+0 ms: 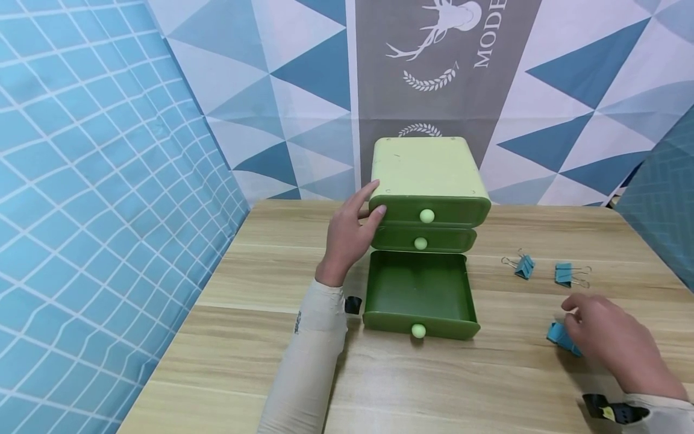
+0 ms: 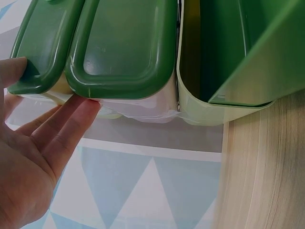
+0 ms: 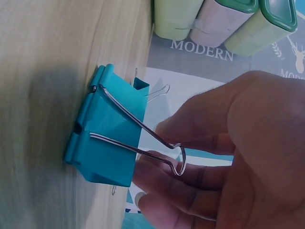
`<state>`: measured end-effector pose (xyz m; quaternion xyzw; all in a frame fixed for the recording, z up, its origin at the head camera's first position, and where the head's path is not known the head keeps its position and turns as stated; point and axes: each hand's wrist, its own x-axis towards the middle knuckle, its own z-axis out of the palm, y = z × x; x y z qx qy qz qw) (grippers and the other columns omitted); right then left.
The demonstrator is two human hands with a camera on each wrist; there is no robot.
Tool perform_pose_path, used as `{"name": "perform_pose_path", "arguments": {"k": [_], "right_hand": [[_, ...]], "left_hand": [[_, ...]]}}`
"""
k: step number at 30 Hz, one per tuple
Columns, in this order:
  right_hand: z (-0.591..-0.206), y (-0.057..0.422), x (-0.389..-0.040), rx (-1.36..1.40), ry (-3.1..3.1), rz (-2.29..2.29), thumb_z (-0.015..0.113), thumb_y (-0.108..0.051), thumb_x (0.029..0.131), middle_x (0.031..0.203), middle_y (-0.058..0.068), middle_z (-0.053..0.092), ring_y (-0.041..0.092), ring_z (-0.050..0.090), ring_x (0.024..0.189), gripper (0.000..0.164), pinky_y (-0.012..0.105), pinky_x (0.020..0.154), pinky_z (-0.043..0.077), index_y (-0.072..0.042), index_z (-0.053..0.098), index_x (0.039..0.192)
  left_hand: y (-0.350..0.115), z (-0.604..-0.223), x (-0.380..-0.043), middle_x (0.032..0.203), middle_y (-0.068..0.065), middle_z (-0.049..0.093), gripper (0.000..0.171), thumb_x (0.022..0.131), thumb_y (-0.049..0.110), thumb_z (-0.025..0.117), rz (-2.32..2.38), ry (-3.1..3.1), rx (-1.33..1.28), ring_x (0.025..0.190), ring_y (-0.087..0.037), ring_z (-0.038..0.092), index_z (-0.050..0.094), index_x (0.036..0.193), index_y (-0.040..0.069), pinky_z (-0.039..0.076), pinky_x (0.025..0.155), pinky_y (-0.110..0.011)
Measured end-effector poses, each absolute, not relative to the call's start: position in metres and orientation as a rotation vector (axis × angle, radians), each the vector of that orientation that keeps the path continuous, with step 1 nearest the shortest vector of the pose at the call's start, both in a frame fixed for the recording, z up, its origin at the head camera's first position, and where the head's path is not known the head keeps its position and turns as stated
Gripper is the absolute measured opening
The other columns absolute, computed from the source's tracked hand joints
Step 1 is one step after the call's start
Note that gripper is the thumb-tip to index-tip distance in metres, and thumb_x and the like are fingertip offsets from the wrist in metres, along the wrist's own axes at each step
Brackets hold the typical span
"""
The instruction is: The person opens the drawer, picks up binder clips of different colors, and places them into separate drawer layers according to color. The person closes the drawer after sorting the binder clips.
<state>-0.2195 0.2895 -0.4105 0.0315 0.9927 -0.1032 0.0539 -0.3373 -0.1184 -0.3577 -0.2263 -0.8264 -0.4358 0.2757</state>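
Note:
A pale green desktop cabinet [image 1: 428,166] with three dark green drawers stands against the back cloth. Its bottom drawer [image 1: 418,283] is pulled out, while the middle drawer [image 1: 396,239] and top drawer [image 1: 455,211] are pushed in. My left hand [image 1: 349,235] rests at the upper left corner, thumb on the top drawer's front and straight fingers against the side. Low over the table at the right, my right hand [image 1: 612,334] holds a teal binder clip [image 3: 107,129] by thumb and fingers. One wire handle of that clip crosses the thumb in the right wrist view.
Two more teal binder clips [image 1: 525,266] lie on the wood-grain table [image 1: 260,337] to the right of the cabinet. A blue grid-patterned cloth [image 1: 108,181] hangs along the left, and a geometric-print cloth [image 1: 303,108] hangs behind.

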Motion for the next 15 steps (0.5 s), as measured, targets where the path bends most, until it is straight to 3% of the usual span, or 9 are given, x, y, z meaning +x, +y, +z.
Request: {"name": "perform_pose_path", "arguments": {"k": [6, 15], "right_hand": [[-0.4102, 0.2917, -0.2193, 0.163, 2.961, -0.339, 0.054, -0.013, 0.084, 0.083, 0.020, 0.058, 0.023, 0.049, 0.061, 0.030, 0.037, 0.049, 0.040, 0.010, 0.057, 0.103], [-0.4109, 0.2870, -0.2198, 0.053, 2.971, -0.373, 0.054, -0.014, 0.086, 0.091, 0.024, 0.060, 0.023, 0.053, 0.066, 0.026, 0.040, 0.053, 0.042, 0.005, 0.059, 0.103]], "left_hand": [[-0.1182, -0.3580, -0.3370, 0.136, 0.011, 0.045, 0.047, 0.093, 0.038, 0.053, -1.191, -2.215, -0.616, 0.092, -0.010, 0.065, 0.041, 0.139, 0.035, 0.053, 0.068, -0.029], [-0.1184, -0.3574, -0.3366, 0.137, 0.012, 0.044, 0.047, 0.093, 0.037, 0.053, -1.175, -2.214, -0.609, 0.092, -0.010, 0.065, 0.041, 0.139, 0.036, 0.053, 0.068, -0.030]]}}
